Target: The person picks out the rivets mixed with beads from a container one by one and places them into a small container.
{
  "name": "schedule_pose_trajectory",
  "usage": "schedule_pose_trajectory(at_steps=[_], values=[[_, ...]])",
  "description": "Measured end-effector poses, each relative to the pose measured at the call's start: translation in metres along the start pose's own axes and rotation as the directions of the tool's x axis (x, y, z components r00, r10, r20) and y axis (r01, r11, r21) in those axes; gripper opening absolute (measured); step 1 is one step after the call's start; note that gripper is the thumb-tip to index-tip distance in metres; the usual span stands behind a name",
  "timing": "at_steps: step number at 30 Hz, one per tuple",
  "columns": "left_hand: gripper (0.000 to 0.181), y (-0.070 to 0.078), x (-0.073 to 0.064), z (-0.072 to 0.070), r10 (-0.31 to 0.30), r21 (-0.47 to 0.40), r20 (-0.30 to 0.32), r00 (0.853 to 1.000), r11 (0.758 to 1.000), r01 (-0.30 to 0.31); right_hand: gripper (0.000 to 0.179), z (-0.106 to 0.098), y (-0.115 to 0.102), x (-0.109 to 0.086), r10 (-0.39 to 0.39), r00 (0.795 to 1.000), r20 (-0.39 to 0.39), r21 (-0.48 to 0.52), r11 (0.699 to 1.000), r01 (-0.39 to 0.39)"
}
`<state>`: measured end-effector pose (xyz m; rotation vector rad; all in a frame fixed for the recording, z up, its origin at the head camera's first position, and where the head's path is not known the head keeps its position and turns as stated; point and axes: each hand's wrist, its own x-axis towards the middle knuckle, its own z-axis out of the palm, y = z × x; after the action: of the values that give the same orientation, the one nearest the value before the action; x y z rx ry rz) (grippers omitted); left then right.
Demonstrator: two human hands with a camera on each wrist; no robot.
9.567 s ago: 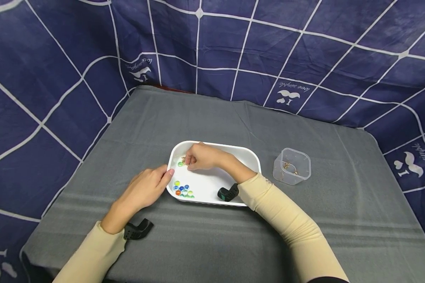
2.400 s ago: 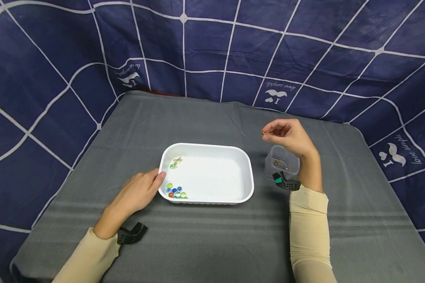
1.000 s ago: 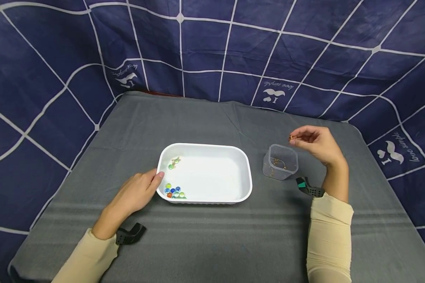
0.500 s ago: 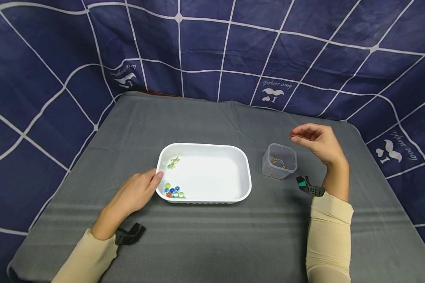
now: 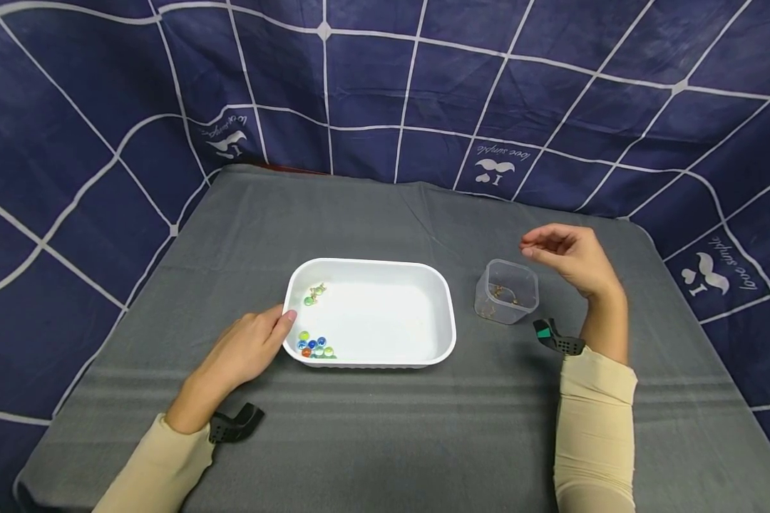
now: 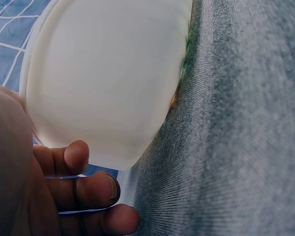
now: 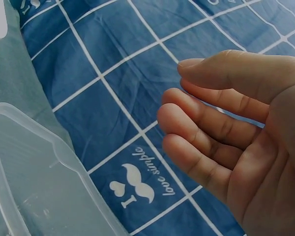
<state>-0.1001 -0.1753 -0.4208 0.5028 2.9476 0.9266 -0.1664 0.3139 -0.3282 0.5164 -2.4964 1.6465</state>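
Observation:
My left hand point(image 5: 244, 349) grips the left end of a white rectangular tray point(image 5: 398, 313), thumb on the rim. In the left wrist view its curled fingers point(image 6: 96, 189) lie against the tray's outer side. Several coloured glass marbles point(image 5: 314, 346) sit in the tray's near left corner. Farther back at the left lies a small group of green and gold pieces point(image 5: 314, 293). My right hand point(image 5: 574, 262) hovers just right of and behind a clear plastic box point(image 5: 512, 313). Its fingers are loosely bent, and the right wrist view shows nothing between thumb and fingertips. Small gold pieces point(image 5: 502, 293) lie in the box.
A grey cloth point(image 5: 385, 442) covers the table. Blue curtains point(image 5: 385, 85) with white grid lines hang behind it and along both sides. A black wrist camera point(image 5: 236, 425) sticks out from the left wrist and another point(image 5: 557, 338) from the right.
The right hand has left the tray for the box side, carrying a gold piece. That piece showed in its fingertips a second ago and is gone from them now. The left hand stays put.

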Motion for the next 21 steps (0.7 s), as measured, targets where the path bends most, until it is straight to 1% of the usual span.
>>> schedule_pose_trajectory(at_steps=[6,13,21], values=[[0.036,0.0,0.0,-0.001,-0.007,-0.001,0.008,1.0,1.0,0.007,0.017,0.006,-0.001,0.004,-0.003,1.0,0.024,-0.004,1.0,0.003],[0.037,-0.001,0.0,-0.002,-0.003,-0.003,0.009,1.0,1.0,0.003,0.016,0.014,-0.001,0.009,-0.011,0.999,0.053,-0.058,0.998,0.014],[0.036,0.0,0.0,-0.002,-0.006,0.004,0.013,1.0,1.0,0.006,0.016,0.021,-0.003,0.01,0.007,0.997,0.071,-0.06,0.998,-0.003]])
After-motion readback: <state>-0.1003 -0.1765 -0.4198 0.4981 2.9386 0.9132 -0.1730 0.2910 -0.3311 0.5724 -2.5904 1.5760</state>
